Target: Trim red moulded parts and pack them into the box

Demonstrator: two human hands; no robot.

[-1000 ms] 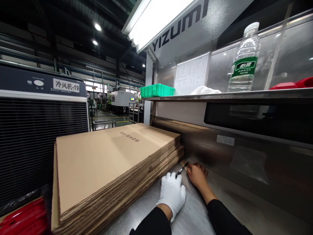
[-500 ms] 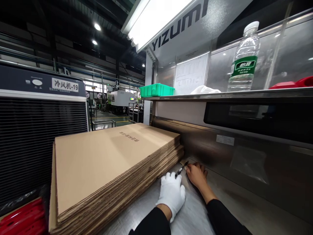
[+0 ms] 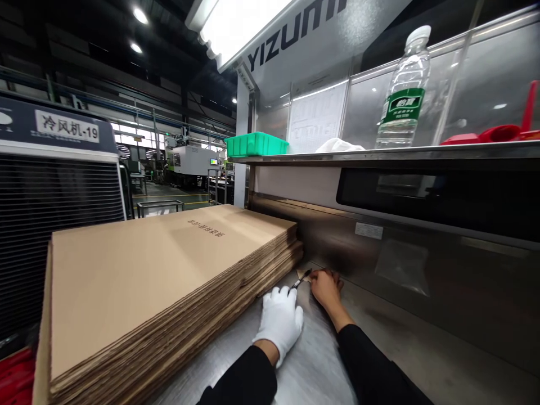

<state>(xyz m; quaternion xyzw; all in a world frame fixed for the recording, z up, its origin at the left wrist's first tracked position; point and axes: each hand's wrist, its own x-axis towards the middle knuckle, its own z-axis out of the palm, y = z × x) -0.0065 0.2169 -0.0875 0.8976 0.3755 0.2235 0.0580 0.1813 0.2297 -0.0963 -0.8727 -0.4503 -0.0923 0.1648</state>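
cardboard stack [image 3: 169, 264]: long edge close beside gloved left hand [image 3: 279, 316], fingers bent; grip, cannot tell. pen [image 3: 300, 279] between both hands, across small brown piece [image 3: 300, 272]; work seems underway, done/left not readable. bare right hand [image 3: 327, 288] curled at pen's far end; grip unclear. rightward, room along metal bench [image 3: 379, 316], bounded by back panel [image 3: 459, 275].

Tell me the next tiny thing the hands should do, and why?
Maybe the bare right hand should pinch the pen-like tool gently: one end is close by that hand's fingers, while the gloved left hand is near its other end. Whether either hand grips it, I can't tell.
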